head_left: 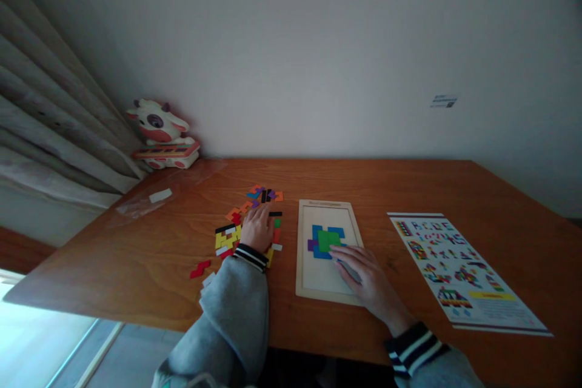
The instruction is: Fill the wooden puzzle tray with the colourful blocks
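My left hand [257, 229] rests palm down among loose flat puzzle pieces, its fingers reaching forward over them and hiding some. Around it lie yellow pieces [231, 239], black pieces [265, 196], orange, red, purple and white ones. To the right is a pale wooden puzzle board [300, 254] with a raised frame. Green pieces [326, 240] sit in its middle, with blue pieces [322, 252] around them and a purple piece [311, 245] at their left. My right hand [359, 270] is over the board's right side, thumb apart, fingertips at the lower right edge of the green.
A printed pattern sheet [459, 267] lies on the wooden table [422, 188] at the right. A toy cow with a keyboard [166, 136] stands at the back left, near the curtain [54, 109]. A clear plastic bag [145, 203] lies at the left.
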### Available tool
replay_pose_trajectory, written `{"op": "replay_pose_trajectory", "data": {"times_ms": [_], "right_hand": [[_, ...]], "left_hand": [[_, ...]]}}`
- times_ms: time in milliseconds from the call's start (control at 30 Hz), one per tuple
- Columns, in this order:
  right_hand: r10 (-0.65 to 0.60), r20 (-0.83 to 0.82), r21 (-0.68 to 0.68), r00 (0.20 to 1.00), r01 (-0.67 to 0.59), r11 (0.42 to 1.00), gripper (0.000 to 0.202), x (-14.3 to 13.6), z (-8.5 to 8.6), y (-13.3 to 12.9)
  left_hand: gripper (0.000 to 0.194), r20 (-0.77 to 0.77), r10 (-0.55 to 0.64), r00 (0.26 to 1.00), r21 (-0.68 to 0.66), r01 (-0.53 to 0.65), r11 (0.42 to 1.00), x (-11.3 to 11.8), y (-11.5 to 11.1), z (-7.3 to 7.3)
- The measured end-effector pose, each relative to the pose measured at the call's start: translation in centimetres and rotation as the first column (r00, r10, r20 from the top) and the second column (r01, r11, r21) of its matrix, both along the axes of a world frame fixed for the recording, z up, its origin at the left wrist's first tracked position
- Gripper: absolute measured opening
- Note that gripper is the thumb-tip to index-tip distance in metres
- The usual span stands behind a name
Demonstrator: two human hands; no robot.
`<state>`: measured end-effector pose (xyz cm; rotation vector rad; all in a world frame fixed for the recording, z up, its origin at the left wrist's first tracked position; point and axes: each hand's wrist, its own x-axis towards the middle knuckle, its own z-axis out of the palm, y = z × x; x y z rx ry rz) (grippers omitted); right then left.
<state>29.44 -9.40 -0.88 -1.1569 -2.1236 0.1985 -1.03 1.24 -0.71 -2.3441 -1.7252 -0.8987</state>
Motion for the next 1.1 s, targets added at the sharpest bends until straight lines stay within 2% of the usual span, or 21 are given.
{"op": "replay_pose_trajectory", "data": {"times_ms": [100,367,533,633,733,900,1100], "right_hand": [[-0.010,-0.018,0.017,1.000,0.010,1.000,0.025,-0.1,0.0,0.0],[-0.025,-0.046,0.020,0.999,0.026,0.999,0.024,-0.2,0.2,-0.1],[-0.083,-0.066,0.062,0.994,0.087,0.994,0.023,0.0,-0.1,-0.1],[-0.191,-0.142,0.138,0.971,0.210,0.968,0.021,0.4,-0.2,-0.1],[-0.269,-0.221,0.149,0.938,0.305,0.941,0.018,0.7,-0.2,0.0],[-0.275,-0.254,0.128,0.927,0.314,0.941,0.017,0.8,-0.4,0.0],[-0.291,-0.248,0.105,0.924,0.324,0.940,0.017,0.6,-0.2,-0.1]], "left_hand": [[0.037,-0.028,0.087,0.996,-0.091,-0.089,0.992,-1.6,0.9,-0.8],[0.034,-0.024,0.210,0.977,-0.108,-0.211,0.971,-2.8,2.4,-0.9],[0.029,-0.046,0.160,0.986,-0.145,-0.165,0.976,-3.3,3.0,-1.1],[0.030,-0.058,0.147,0.987,-0.158,-0.154,0.975,-3.4,3.1,-1.2],[0.033,-0.072,0.188,0.980,-0.165,-0.198,0.966,-3.4,3.0,-1.2],[0.039,-0.097,0.227,0.969,-0.164,-0.240,0.957,-3.2,2.5,-1.1],[0.028,-0.058,0.274,0.960,-0.150,-0.280,0.948,-3.6,2.4,-1.0]]}}
